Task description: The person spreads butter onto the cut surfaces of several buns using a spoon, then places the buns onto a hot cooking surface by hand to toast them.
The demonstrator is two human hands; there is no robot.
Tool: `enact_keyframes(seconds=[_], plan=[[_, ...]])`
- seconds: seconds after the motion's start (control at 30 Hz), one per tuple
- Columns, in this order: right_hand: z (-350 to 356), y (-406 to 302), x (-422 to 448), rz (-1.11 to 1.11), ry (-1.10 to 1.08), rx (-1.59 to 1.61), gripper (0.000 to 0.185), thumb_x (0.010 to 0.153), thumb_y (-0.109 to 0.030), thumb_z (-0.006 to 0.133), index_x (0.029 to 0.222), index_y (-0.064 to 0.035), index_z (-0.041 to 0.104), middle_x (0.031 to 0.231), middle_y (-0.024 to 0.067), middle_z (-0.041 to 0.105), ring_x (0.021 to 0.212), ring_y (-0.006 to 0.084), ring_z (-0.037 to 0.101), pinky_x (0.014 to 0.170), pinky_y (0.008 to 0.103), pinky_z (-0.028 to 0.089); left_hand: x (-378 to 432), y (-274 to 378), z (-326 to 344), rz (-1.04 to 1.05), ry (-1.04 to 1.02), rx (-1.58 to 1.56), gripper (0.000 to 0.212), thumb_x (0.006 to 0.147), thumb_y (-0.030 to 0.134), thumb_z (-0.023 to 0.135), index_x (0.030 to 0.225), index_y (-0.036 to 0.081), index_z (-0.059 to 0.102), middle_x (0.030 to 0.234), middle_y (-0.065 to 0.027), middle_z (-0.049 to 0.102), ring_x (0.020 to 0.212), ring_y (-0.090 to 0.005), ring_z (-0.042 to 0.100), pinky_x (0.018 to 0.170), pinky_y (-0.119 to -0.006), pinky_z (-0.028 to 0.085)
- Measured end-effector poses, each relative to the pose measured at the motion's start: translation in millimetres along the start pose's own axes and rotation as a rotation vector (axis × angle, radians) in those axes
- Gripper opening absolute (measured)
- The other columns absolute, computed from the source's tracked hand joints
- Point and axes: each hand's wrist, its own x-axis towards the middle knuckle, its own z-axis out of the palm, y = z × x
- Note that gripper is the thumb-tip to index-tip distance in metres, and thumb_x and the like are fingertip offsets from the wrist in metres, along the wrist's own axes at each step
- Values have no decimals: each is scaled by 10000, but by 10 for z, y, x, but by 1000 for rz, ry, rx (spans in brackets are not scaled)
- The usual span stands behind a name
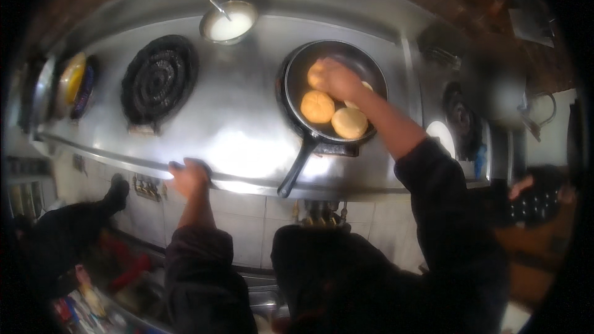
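A black frying pan sits on a burner of the steel stove top, its handle pointing toward me. Several round, flat pieces of dough lie in it: an orange-toned one, a paler one, and others partly covered by my right hand and wrist. My right hand reaches into the pan, its fingers on an orange-toned round at the upper left; whether they grip it is hidden. My left hand rests at the stove's front edge, around a small dark thing or part that I cannot make out.
A metal bowl of white liquid with a spoon stands at the back. Left of the pan is a black burner. Yellow dishes are at the far left. Another person's dark sleeve shows lower left, and a white plate at right.
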Motion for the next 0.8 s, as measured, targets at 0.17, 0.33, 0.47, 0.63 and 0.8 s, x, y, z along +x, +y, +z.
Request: enact_keyframes(seconds=[0.17, 0.33, 0.47, 0.63, 0.8], plan=[[141, 80, 14, 282, 26, -17, 418, 969, -321, 593, 1309, -88, 656, 1546, 177, 449, 1437, 337, 408, 1189, 426, 330, -12, 78, 6, 16, 5, -44, 606, 995, 358, 563, 1511, 75, 420, 1509, -291, 320, 1278, -406, 542, 1094, -437, 451], [-160, -78, 47, 287, -3, -87, 444, 967, -312, 594, 1369, -125, 618, 1553, 185, 435, 1426, 372, 419, 1165, 432, 373, 71, -41, 36, -7, 23, -48, 623, 989, 378, 569, 1507, 64, 421, 1504, -292, 316, 1278, -404, 539, 1089, -442, 452], [-165, -193, -83, 117, -46, -53, 461, 956, -317, 611, 1371, -118, 616, 1544, 200, 445, 1417, 371, 434, 1159, 428, 377, 75, -67, 73, 11, 11, -30, 621, 991, 379, 567, 1507, 65, 421, 1505, -295, 314, 1277, -407, 540, 1085, -448, 455], [-783, -244, -307, 306, -292, -146, 485, 927, -331, 624, 1346, -86, 623, 1413, 219, 566, 1322, 332, 531, 1075, 451, 454, 99, -83, 39, -13, 6, -40, 623, 991, 382, 561, 1509, 67, 418, 1508, -299, 308, 1277, -405, 540, 1077, -444, 462], [-454, -27, -706, 277, -262, -320, 502, 905, -350, 651, 1338, -99, 616, 1445, 203, 541, 1315, 380, 526, 1039, 476, 469, -31, 37, -50, -3, -35, -106, 646, 988, 406, 542, 1521, 71, 397, 1532, -312, 284, 1294, -416, 530, 1085, -454, 452]])
